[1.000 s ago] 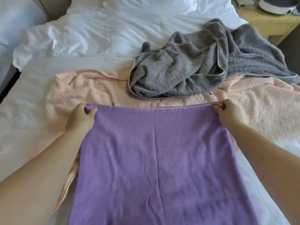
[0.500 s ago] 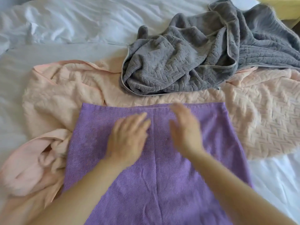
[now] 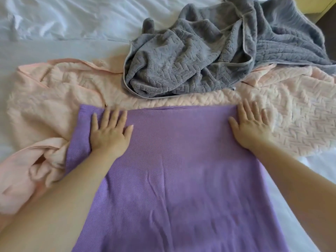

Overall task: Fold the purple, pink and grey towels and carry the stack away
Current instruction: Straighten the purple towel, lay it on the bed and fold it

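On the bed [image 3: 54, 19], the purple towel [image 3: 172, 170] is pressed flat over the pink towel [image 3: 54, 99] by the left hand [image 3: 109, 132] and right hand [image 3: 251, 129], fingers straight and spread (nothing gripped). Judged soft, limp and light, it is best pinched at the far corners.

Crumpled white duvet [image 3: 72, 15] at far side; smooth white sheet [image 3: 54, 50] nearer; yellow furniture corner [image 3: 325, 3] top right.

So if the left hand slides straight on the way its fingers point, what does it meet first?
Probably the pink towel, just past the purple towel's far edge; the grey towel lies beyond.
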### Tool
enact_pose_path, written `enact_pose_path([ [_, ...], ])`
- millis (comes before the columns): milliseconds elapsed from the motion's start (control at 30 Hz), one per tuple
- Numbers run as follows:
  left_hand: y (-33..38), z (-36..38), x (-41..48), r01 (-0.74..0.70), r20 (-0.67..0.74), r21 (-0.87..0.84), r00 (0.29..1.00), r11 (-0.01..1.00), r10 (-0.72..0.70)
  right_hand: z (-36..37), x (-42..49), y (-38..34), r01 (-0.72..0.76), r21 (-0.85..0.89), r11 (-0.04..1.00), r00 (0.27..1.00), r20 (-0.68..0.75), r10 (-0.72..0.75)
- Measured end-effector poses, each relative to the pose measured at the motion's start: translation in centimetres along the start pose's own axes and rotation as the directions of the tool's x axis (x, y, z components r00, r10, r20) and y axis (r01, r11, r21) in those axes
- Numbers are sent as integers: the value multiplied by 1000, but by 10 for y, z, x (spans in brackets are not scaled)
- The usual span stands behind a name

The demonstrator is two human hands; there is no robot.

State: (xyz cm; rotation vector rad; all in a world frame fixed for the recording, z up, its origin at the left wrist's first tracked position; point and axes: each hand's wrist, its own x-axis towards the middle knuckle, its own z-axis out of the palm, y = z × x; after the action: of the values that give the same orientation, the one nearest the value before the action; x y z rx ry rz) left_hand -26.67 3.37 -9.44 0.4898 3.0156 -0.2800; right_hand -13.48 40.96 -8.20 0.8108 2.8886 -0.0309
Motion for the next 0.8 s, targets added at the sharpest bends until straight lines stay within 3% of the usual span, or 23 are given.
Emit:
enact_pose_path([
  [67,18,-14,-30,-29,-98,-102,995,994,19,-11,-33,-29,49,67,997,990,-133,-40],
  [100,31,-17,-55,-110,-147,-156,985,982,87,-12,-59,-52,121,130,984,980,-172,-98],
  [167,57,-13,-115,-316,-172,-185,943,930,286,0,-118,-97,298,213,931,950,-165,-266],
  [233,52,1,-157,-407,-112,-161,913,899,393,20,-166,-114,401,189,896,916,-78,-393],
  [300,17,20,-167,-375,-101,-112,926,920,365,35,-177,-91,404,136,904,914,-31,-404],
  [433,-59,40,-171,-282,-92,39,954,958,285,39,-173,-6,180,18,984,983,-42,-179],
  [567,-59,18,-205,-124,-191,22,974,992,125,25,-196,9,13,41,999,999,-44,-11],
  [633,-24,7,-233,-169,-253,-40,955,985,154,19,-226,-28,118,115,986,988,-109,-105],
  [733,28,8,-278,-305,-158,-133,946,943,283,32,-283,-95,421,175,890,907,-85,-413],
  [800,22,19,-288,-201,-53,-164,979,966,195,45,-297,-99,459,151,876,888,-34,-459],
])
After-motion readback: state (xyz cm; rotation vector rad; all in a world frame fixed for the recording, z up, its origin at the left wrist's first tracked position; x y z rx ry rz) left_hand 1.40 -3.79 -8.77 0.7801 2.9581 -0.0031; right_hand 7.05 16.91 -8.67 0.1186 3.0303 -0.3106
